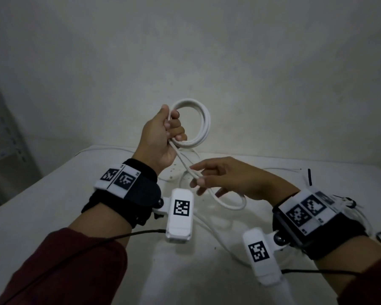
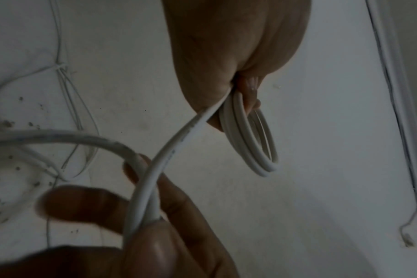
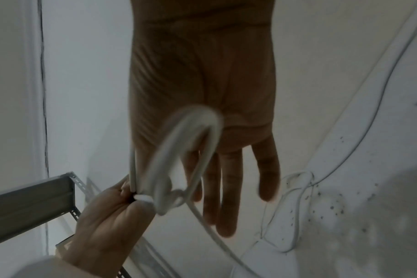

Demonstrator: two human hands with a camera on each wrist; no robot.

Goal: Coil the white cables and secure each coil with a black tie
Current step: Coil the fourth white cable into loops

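Head view: the left hand (image 1: pixel 161 137) is being held raised above the far part of the table (image 1: pixel 53 194), its fingers curling tightly round one side of a coil (image 1: pixel 198 122) of white cable that is standing upright in the air. A loose strand (image 1: pixel 185 166) of the same cable is running down from that fist toward the right hand (image 1: pixel 231 179), which is hovering lower and nearer, fingers spread and mostly straight, with the strand passing between the fingertips; beyond them it is looping down onto the table. A black tie (image 1: pixel 309 177) is lying at the far right of the table, well apart from both hands. Left wrist view: the left hand (image 2: pixel 229 62) is gripping several stacked turns of the coil (image 2: pixel 252 143), and the strand (image 2: pixel 160 169) is crossing over the fingers of the right hand (image 2: pixel 155 225) below, which is lying relaxed rather than clenched. Right wrist view: the right hand (image 3: pixel 202 94) is showing its fingers extended and slack, the cable (image 3: pixel 191 131) arching, blurred, in front of them, while the left hand (image 3: pixel 102 225) is clamping the gathered turns at lower left.
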